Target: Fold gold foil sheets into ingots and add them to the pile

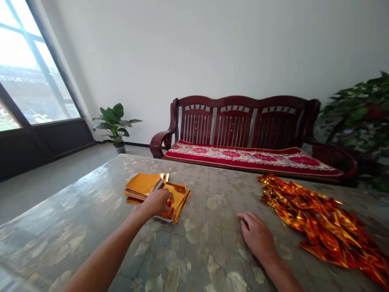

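Two overlapping stacks of square gold foil paper lie on the table. My left hand (159, 201) is over the nearer stack (179, 196), its fingers bent down and closed at the top gold foil paper sheet; the fingertips are partly hidden. Just behind and to the left is the other stack (142, 183), thicker and a little askew. On the bare tabletop to the right rests my right hand (258, 235), holding nothing, with thumb and forefinger slightly apart. Closest to it is a long heap of folded gold foil pieces (316, 221), shiny orange-gold and pointed, not touched by the hand.
The table (206, 251) has a glossy flower-patterned top. Beyond its far edge stands a dark red wooden bench (234, 121) with a red floral cushion (243, 156). A potted plant (114, 121) is at the back left, leafy greenery (361, 117) at the right, a window (33, 69) far left.
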`<control>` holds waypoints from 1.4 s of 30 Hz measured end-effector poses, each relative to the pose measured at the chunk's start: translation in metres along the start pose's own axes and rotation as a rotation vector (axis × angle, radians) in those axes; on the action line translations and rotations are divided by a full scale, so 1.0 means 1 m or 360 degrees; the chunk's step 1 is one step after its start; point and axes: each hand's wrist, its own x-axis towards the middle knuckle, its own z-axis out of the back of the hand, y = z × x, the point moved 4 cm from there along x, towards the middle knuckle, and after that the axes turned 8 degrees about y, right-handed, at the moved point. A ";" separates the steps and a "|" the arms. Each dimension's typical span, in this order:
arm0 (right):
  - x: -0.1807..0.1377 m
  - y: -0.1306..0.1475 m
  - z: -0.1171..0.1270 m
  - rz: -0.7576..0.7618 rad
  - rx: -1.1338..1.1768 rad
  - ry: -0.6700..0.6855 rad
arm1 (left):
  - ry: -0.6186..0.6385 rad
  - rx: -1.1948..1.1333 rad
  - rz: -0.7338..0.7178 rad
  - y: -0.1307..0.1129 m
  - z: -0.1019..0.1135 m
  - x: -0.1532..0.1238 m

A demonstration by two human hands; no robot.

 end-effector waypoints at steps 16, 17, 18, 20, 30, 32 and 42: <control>0.001 0.000 0.000 0.0037 0.0069 0.0021 | 0.0024 0.0134 -0.0141 0.003 -0.010 -0.011; 0.001 0.001 0.001 0.0034 0.0071 0.0028 | 0.0015 0.0138 -0.0150 0.003 -0.010 -0.011; 0.001 0.001 0.001 0.0028 0.0071 0.0031 | 0.0006 0.0143 -0.0158 0.003 -0.010 -0.011; 0.001 0.001 0.001 0.0020 0.0073 0.0032 | -0.0018 0.0158 -0.0173 0.003 -0.011 -0.012; 0.000 0.001 0.001 0.0029 0.0086 0.0034 | -0.0127 0.0113 -0.0277 0.014 -0.019 -0.010; 0.000 0.000 0.001 0.0024 0.0092 0.0037 | -0.0101 0.0060 -0.0300 0.020 -0.019 -0.012; 0.001 -0.001 0.002 -0.0016 0.0163 0.0037 | 0.0049 -0.0387 -0.0722 0.035 -0.028 -0.025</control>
